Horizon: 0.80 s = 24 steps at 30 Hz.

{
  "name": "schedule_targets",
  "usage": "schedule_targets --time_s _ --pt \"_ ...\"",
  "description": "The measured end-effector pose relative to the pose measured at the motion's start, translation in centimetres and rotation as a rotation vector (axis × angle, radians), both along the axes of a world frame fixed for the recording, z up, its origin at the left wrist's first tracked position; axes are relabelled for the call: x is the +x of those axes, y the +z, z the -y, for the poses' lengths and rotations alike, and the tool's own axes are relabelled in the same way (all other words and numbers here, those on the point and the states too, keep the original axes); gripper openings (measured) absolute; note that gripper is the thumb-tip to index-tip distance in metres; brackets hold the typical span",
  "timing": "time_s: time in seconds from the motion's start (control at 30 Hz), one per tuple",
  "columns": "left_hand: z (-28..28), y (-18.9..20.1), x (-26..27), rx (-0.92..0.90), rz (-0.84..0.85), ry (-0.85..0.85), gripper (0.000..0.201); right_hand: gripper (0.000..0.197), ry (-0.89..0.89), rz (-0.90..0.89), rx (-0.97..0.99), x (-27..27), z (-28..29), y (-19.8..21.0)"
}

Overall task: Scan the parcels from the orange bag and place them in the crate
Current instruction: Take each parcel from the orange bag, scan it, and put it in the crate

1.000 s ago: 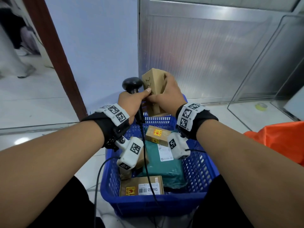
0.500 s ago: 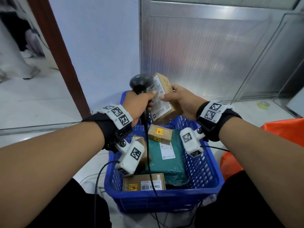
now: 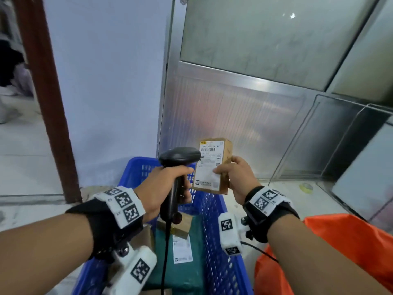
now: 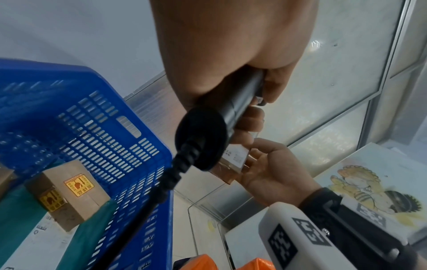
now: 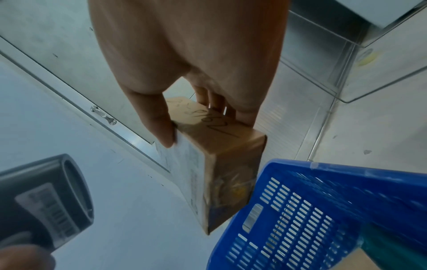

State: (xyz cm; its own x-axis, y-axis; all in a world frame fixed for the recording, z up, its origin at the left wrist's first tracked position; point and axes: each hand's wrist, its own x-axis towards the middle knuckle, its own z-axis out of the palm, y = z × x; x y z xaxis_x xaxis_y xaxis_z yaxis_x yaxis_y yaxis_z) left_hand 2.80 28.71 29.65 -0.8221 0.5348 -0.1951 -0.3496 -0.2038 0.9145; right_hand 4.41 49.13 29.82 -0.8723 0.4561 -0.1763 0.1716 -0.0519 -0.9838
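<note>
**Hands hold parcel and scanner above the crate**

Right hand (image 3: 236, 179) first: we see it gripping a small brown cardboard parcel with a white shipping label (image 3: 211, 165), thumb pressed on the label face and the other fingers wrapped behind. We hold the parcel upright, lifted above the far right corner of the blue slotted plastic crate (image 3: 214, 231), its label turned towards us. In the right wrist view the parcel's (image 5: 221, 164) brown side carries dark handwriting, and the thumb lies on the label's edge.

Our left hand (image 3: 163, 188) is wrapped round the handle of a black handheld barcode scanner (image 3: 178, 158), whose head sits just left of the parcel, very close to the label. A black cable (image 3: 164, 252) hangs from the bottom of the handle down across the crate. The left wrist view shows the fingers curled round the scanner's (image 4: 233, 104) handle.

Inside the crate lies a dark green flat mailer with a white label (image 3: 180, 252), and on it a small brown cardboard box with yellow-orange warning stickers (image 4: 69, 193). More brown boxes lie beside them, partly hidden by our left wrist.

To the right of the crate, under our right forearm, sits the bright orange bag (image 3: 344, 241). A roll of yellowish tape (image 3: 306, 186) lies on the floor further right, near a metal-framed panel wall (image 3: 234, 107).
</note>
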Motion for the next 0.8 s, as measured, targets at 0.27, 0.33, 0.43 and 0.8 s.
schedule_targets --time_s 0.27,0.33,0.43,0.8 --pt "-0.8 0.9 -0.1 -0.014 0.022 -0.053 0.021 0.048 -0.073 0.013 0.112 -0.3 -1.3 -0.6" --pt "-0.9 0.9 -0.2 -0.025 0.021 -0.053 0.021 0.050 -0.059 0.039 0.149 -0.3 -1.5 -0.6" --pt "-1.1 0.7 -0.3 -0.043 0.015 -0.067 0.024 0.051 -0.054 0.051 0.178 -0.2 -1.6 -0.7" --pt "-0.8 0.6 -0.5 -0.076 0.027 -0.118 0.024 0.049 -0.005 0.079 0.206 -0.1 -1.3 -0.7"
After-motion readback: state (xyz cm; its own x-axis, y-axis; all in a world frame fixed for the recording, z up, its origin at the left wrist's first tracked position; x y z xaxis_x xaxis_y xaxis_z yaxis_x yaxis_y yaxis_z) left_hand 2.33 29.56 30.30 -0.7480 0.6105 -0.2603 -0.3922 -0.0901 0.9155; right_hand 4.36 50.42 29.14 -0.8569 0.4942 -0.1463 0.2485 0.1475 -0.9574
